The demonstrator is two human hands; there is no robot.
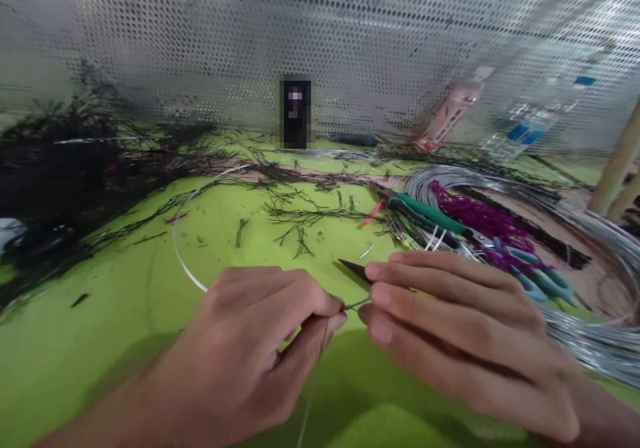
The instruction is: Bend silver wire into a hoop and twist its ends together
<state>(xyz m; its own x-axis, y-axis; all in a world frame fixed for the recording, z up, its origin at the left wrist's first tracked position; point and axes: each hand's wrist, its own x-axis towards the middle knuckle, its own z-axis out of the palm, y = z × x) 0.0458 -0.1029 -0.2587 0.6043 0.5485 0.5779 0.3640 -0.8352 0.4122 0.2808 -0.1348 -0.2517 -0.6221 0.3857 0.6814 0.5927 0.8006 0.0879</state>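
A pink bottle [450, 115] with a white cap is at the far side of the green table [125, 288]. To its right is a clear bottle [527, 133] with a blue label; well to its left, a dark upright object [296, 125], blurred. Behind the pink bottle rises a perforated metal panel [225, 55]. Nearer than that bottle lie purple string [465, 216] and light-blue scissors [563, 286].

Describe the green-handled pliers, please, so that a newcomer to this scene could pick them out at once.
On the green surface, look right to the big coil of silver wire. The pliers lie beyond the right hand, near the coil's left side, with dark jaws pointing away. Their green grip sets them apart from the scissors, whose handles are pale blue.
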